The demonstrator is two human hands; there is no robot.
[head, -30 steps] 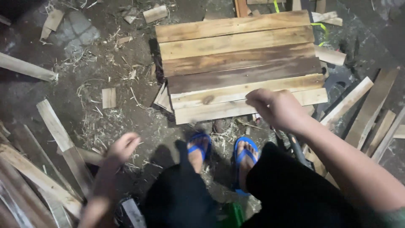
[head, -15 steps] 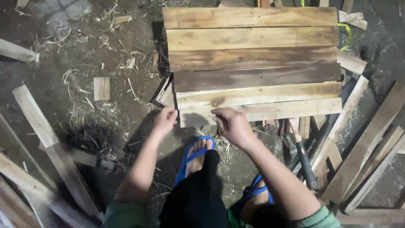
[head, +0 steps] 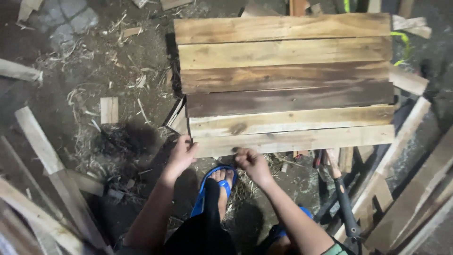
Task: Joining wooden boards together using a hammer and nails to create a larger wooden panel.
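A panel of several wooden planks (head: 288, 80) lies flat on the dirt ground in front of me. My left hand (head: 183, 153) grips the near left corner of the nearest plank (head: 302, 139). My right hand (head: 251, 163) is closed at that same plank's near edge, a little to the right. Whether it holds the plank or something small I cannot tell. My foot in a blue sandal (head: 214, 186) rests on the ground between my two arms.
A hammer with a black handle (head: 343, 203) lies at the right, just below the panel. Loose planks (head: 406, 189) are piled at the right and more planks (head: 42, 156) at the left. A small wood block (head: 109, 109) and wood shavings lie on the dirt.
Both hands have come forward to the near edge of the panel; the left hand moved from the low left up to the plank's corner. The camera has moved closer.
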